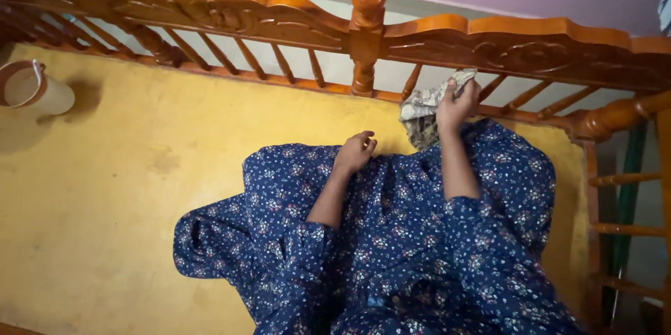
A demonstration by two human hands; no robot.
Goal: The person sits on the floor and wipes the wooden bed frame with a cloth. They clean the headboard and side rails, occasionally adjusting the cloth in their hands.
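Gripping the patterned cloth (428,104) in your clenched right hand (458,103) against the wooden railing (489,45); left hand (356,151) loosely curled, empty. Cloth could snag between spindles.

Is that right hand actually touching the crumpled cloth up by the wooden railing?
Touching. The head view shows the right hand with its fingers closed around the crumpled cloth, gripping it just below the wooden railing.

Dim, soft indoor light; faint shadow beside the pale bucket (31,87) on the yellow surface; carved wooden rail (363,27) bows from wide-angle distortion; mild overall softness; no glare.
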